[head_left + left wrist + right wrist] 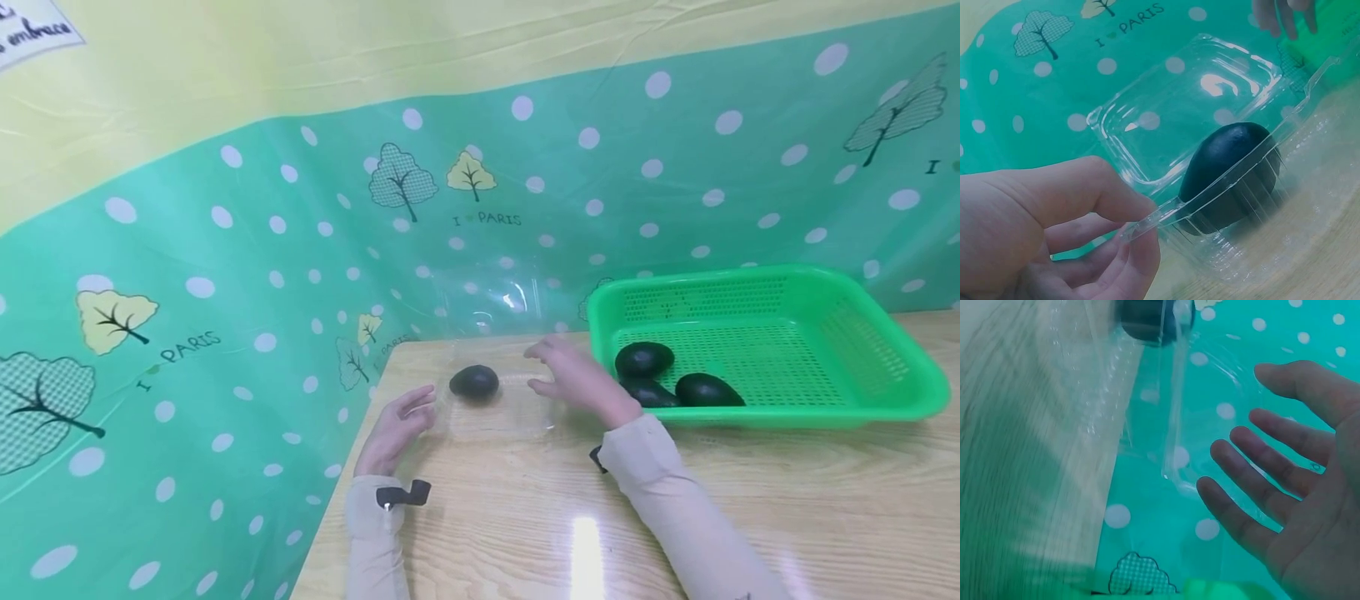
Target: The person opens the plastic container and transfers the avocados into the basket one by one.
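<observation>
A dark avocado [474, 382] lies in the left part of a clear plastic clamshell box [517, 423], whose lid [495, 304] stands raised at the back. My left hand [396, 427] is at the box's left side. In the left wrist view, the thumb and fingers of that hand [1094, 219] pinch the rim near one corner, beside the avocado [1232, 175]. Over the box's right side hovers my right hand [581, 379]. Its fingers are spread and hold nothing, as the right wrist view shows with the hand [1291, 469] apart from the lid.
To the right, a green plastic basket [765, 414] holds three more dark avocados [708, 390] at its near left corner. A dotted green cloth [622, 192] hangs behind and to the left of the wooden table [495, 517].
</observation>
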Motion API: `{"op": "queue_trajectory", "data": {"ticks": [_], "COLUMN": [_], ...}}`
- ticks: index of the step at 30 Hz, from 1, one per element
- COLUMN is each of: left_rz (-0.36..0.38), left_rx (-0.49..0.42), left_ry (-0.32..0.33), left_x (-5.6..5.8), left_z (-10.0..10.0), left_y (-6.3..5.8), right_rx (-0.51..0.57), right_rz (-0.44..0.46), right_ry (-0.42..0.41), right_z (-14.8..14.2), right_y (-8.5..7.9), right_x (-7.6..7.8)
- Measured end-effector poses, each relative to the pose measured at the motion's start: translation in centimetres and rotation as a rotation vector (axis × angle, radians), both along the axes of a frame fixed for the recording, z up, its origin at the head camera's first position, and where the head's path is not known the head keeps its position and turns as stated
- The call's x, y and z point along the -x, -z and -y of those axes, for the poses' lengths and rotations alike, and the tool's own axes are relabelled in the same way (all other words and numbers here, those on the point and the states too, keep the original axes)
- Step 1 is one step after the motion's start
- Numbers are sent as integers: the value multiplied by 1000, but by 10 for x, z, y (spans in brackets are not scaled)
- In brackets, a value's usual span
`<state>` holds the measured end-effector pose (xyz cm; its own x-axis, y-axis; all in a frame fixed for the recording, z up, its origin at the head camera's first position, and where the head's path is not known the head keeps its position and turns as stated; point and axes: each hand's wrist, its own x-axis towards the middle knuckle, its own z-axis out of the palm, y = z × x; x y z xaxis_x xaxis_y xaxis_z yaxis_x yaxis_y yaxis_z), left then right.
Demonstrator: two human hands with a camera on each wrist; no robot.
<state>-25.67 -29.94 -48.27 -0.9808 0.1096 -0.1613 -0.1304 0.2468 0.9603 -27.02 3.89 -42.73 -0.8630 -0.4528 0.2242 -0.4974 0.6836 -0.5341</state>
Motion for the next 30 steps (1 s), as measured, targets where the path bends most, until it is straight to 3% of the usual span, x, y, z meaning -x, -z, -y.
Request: {"op": "queue_trajectory", "data": {"ticks": [17,30], "left_rz": [-2,-3], "left_rx": [38,-4], "left_ry": [-25,-10], "left_x": [-1,1], "left_z": [2,2], "left_y": [3,3], "right_rx": [20,-35], "right_rz": [58,67], "right_ry": [-62,-76], "right_z": [36,59], "right_y": [7,-2], "right_x": [10,15]}}
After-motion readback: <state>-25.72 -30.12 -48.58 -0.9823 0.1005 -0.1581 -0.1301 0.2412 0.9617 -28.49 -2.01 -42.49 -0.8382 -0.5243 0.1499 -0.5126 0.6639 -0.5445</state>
